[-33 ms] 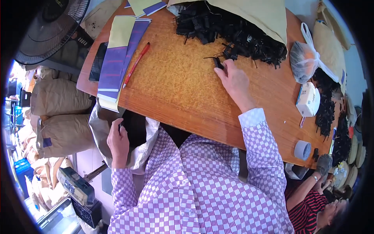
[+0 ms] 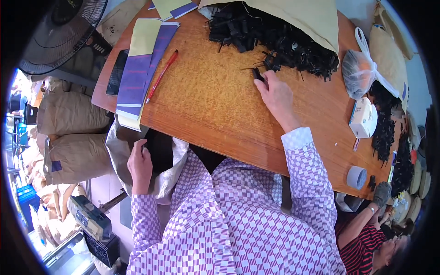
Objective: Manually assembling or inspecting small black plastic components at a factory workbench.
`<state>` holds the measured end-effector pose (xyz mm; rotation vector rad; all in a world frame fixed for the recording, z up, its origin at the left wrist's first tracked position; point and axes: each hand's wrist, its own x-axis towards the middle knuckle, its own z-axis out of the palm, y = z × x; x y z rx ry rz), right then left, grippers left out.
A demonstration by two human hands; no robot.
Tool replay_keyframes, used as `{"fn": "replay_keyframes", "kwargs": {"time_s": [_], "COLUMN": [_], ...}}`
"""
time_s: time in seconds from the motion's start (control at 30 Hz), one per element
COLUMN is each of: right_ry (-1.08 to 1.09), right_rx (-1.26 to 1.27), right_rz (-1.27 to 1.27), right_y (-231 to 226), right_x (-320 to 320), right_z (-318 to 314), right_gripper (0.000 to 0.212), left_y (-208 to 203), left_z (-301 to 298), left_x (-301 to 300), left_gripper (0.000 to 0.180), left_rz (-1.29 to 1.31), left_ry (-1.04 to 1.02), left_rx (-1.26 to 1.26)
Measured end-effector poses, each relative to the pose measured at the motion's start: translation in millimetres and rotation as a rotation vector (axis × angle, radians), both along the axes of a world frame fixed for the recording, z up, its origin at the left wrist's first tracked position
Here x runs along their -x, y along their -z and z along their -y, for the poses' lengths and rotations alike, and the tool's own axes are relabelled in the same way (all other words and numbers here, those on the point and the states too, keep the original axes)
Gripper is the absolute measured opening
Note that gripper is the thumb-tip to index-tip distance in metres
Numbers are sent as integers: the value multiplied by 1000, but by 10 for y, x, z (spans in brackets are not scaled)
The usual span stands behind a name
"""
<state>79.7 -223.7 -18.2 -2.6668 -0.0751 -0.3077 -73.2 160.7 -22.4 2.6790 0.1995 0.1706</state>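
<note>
My right hand [image 2: 277,95] reaches across the table, thumb and forefinger closed on a small black plastic piece [image 2: 257,74] with a thin stem pointing left. Just beyond it spreads a heap of similar black plastic parts [image 2: 275,43], spilling from the mouth of a large paper sack [image 2: 300,16]. My left hand [image 2: 140,166] is off the table's near left edge, over the mouth of a pale woven sack [image 2: 173,176] with a dark inside. Its fingers are curled toward the thumb; what they hold, if anything, is too small to make out.
Purple-and-yellow printed sheets [image 2: 134,80], a phone [image 2: 117,72] and a red pen [image 2: 162,75] lie on the table's left. A plastic bag [image 2: 357,71], a white packet [image 2: 363,117] and a tape roll [image 2: 356,177] sit right. A co-worker's gloved hand [image 2: 381,194] is at lower right.
A dark sliver between my left thumb and fingers no longer shows clearly, and the left fingers have shifted slightly. My right hand stays nearly in place with the black piece.
</note>
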Motion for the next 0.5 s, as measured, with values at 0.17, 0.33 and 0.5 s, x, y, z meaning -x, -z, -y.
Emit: {"fn": "replay_keyframes", "kwargs": {"time_s": [0.17, 0.33, 0.5], "right_ry": [-85, -325, -570], "right_rx": [-204, -372, -215], "right_rz": [-27, -27, 10], "right_y": [-57, -222, -368], "right_x": [233, 561, 723], "right_z": [-88, -267, -337], "right_gripper": [23, 20, 31], "left_y": [-91, -706, -444], "left_z": [145, 1003, 1309], "left_x": [-46, -388, -745], "left_gripper": [30, 37, 49], "left_rz": [95, -423, -795], "left_ry": [76, 83, 286], "left_rx": [-176, 1134, 1675]}}
